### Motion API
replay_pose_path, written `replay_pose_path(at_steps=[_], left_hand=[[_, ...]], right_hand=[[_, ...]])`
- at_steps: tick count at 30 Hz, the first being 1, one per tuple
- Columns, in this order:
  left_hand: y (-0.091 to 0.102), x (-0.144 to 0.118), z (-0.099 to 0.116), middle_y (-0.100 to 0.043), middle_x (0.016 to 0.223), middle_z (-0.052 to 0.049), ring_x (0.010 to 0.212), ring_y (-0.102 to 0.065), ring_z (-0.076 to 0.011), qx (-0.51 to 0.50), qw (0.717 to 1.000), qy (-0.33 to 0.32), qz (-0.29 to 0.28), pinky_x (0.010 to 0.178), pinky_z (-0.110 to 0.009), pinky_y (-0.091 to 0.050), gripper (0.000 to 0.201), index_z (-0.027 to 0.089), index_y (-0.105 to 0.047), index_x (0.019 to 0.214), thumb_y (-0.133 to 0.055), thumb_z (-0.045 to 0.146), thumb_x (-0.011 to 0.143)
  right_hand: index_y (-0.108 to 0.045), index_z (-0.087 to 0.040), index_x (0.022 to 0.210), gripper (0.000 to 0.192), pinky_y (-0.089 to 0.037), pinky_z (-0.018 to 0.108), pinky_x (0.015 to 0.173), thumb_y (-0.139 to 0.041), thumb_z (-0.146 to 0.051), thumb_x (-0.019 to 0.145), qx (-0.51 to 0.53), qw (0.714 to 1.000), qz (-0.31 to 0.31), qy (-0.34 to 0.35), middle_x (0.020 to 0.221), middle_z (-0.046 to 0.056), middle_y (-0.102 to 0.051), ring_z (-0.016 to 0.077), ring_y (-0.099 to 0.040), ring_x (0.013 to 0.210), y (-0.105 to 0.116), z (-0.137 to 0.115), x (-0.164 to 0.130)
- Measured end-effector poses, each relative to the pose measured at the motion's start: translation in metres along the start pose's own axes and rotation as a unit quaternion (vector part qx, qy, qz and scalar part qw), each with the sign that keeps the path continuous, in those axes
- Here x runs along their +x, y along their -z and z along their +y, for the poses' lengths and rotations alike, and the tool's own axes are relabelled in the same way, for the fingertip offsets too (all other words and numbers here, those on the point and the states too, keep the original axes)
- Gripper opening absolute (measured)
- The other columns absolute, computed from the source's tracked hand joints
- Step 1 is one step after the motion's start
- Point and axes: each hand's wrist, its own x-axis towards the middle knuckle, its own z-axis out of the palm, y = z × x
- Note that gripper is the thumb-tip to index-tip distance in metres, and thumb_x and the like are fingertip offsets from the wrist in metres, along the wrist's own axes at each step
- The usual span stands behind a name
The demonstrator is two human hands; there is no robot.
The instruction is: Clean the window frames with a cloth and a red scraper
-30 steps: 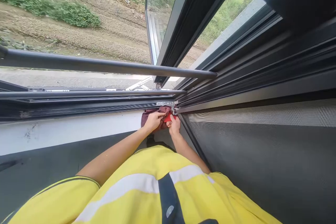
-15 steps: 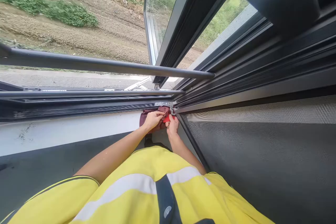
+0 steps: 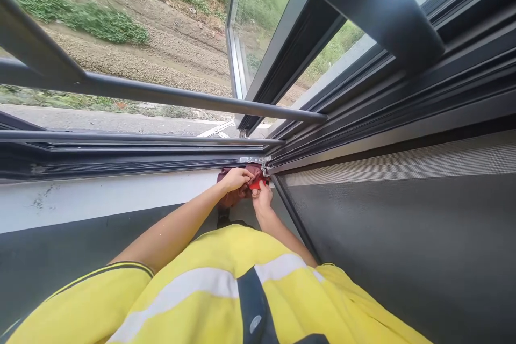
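Observation:
My left hand [image 3: 234, 178] grips a dark red cloth [image 3: 226, 197] bunched at the corner of the window sill. My right hand [image 3: 262, 196] is closed on a small bright red object [image 3: 256, 185], pressed against the cloth just below a silver hinge bracket [image 3: 258, 160] in the dark window frame [image 3: 121, 164]. The two hands touch each other at the corner. What the red object is cannot be made out.
An open casement sash [image 3: 258, 43] swings outward above the corner. A dark horizontal guard bar [image 3: 181, 98] crosses the opening. The white sill ledge [image 3: 100, 196] runs to the left, and a mesh screen panel [image 3: 403, 215] fills the right. Gravel ground lies outside.
The view has tilted up a little. My hands stay at the corner; the left hand has shifted slightly up over the cloth, and less of the cloth shows.

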Motion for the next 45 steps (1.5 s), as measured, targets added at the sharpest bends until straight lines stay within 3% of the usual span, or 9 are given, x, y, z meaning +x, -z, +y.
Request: replay_pose_path(at_steps=[5, 9, 20, 26, 30, 34, 37, 40, 45], left_hand=[[-0.006, -0.019, -0.006, -0.073, 0.101, -0.001, 0.091, -0.066, -0.0196, 0.004, 0.999, -0.026, 0.038, 0.088, -0.027, -0.047, 0.03, 0.022, -0.075, 0.097, -0.051, 0.026, 0.079], [-0.01, -0.018, -0.003, -0.072, 0.105, -0.004, 0.096, -0.064, -0.0205, 0.006, 0.998, -0.022, 0.052, 0.093, -0.029, -0.044, 0.031, 0.019, -0.074, 0.097, -0.049, 0.022, 0.079], [-0.003, 0.005, 0.012, -0.07, 0.065, -0.003, 0.059, -0.062, -0.0172, -0.041, 0.998, 0.052, 0.017, 0.057, -0.025, -0.048, 0.022, 0.017, -0.074, 0.074, -0.057, 0.011, 0.062], [0.001, -0.035, 0.015, -0.065, 0.056, -0.001, 0.048, -0.057, -0.0158, -0.051, 0.996, 0.07, 0.022, 0.049, -0.025, -0.043, 0.028, 0.018, -0.075, 0.084, -0.054, 0.018, 0.065], [0.003, -0.065, 0.007, -0.07, 0.075, -0.002, 0.064, -0.061, -0.0178, -0.038, 0.997, 0.03, 0.057, 0.062, -0.026, -0.047, 0.03, 0.02, -0.072, 0.093, -0.054, 0.026, 0.07], [0.003, -0.072, 0.003, -0.071, 0.09, -0.004, 0.078, -0.062, -0.0192, -0.058, 0.993, -0.011, 0.1, 0.075, -0.029, -0.047, 0.024, 0.02, -0.069, 0.086, -0.061, 0.036, 0.07], [0.001, -0.073, 0.004, -0.069, 0.078, -0.006, 0.067, -0.061, -0.0189, -0.123, 0.98, 0.072, 0.14, 0.064, -0.029, -0.047, 0.038, 0.017, -0.065, 0.091, -0.068, 0.045, 0.065], [0.004, -0.075, 0.009, -0.065, 0.067, -0.005, 0.056, -0.057, -0.0179, -0.178, 0.97, 0.129, 0.107, 0.052, -0.028, -0.043, 0.047, 0.014, -0.064, 0.089, -0.07, 0.052, 0.062], [0.014, -0.05, 0.038, -0.065, 0.068, -0.003, 0.064, -0.058, -0.0184, -0.008, 0.994, 0.032, 0.103, 0.057, -0.027, -0.04, 0.034, 0.018, -0.065, 0.078, -0.056, 0.051, 0.075]], right_hand=[[-0.041, -0.02, 0.078, 0.038, -0.026, 0.015, 0.032, -0.07, -0.042, 0.067, -0.032, 0.995, -0.077, 0.064, 0.044, -0.012, -0.046, 0.0039, -0.039, 0.03, 0.007, 0.001, 0.006], [-0.042, -0.02, 0.079, 0.04, -0.021, 0.015, 0.03, -0.07, -0.044, 0.065, -0.039, 0.995, -0.075, 0.051, 0.042, -0.012, -0.047, 0.0048, -0.039, 0.028, 0.006, 0.001, 0.013], [-0.041, -0.02, 0.076, 0.026, -0.016, 0.015, 0.029, -0.064, -0.032, 0.072, -0.008, 1.0, -0.004, 0.007, 0.036, -0.014, -0.038, 0.0041, -0.032, 0.025, -0.002, -0.005, 0.01], [-0.04, -0.02, 0.077, 0.034, -0.029, 0.012, 0.033, -0.069, -0.032, 0.066, -0.015, 0.997, -0.071, -0.004, 0.048, -0.01, -0.052, 0.003, -0.043, 0.032, 0.01, -0.003, -0.016], [-0.04, -0.02, 0.079, 0.041, -0.031, 0.014, 0.033, -0.072, -0.041, 0.063, -0.063, 0.986, -0.151, 0.039, 0.05, -0.01, -0.054, 0.0055, -0.047, 0.034, 0.013, 0.001, -0.026], [-0.04, -0.02, 0.08, 0.042, -0.031, 0.013, 0.033, -0.07, -0.045, 0.065, -0.067, 0.983, -0.162, 0.057, 0.048, -0.01, -0.053, 0.0053, -0.047, 0.034, 0.014, 0.002, -0.03], [-0.041, -0.02, 0.08, 0.041, -0.03, 0.014, 0.033, -0.07, -0.046, 0.066, -0.08, 0.979, -0.183, 0.048, 0.046, -0.01, -0.052, 0.0059, -0.046, 0.033, 0.019, 0.004, -0.037], [-0.043, -0.02, 0.081, 0.039, -0.031, 0.014, 0.033, -0.07, -0.044, 0.068, -0.072, 0.975, -0.205, 0.047, 0.047, -0.009, -0.054, 0.0069, -0.048, 0.034, 0.018, 0.003, -0.044], [-0.046, -0.02, 0.08, 0.023, -0.036, 0.013, 0.038, -0.067, -0.029, 0.074, 0.061, 0.988, -0.139, 0.007, 0.053, -0.009, -0.055, 0.0037, -0.047, 0.038, -0.013, -0.014, -0.038]])
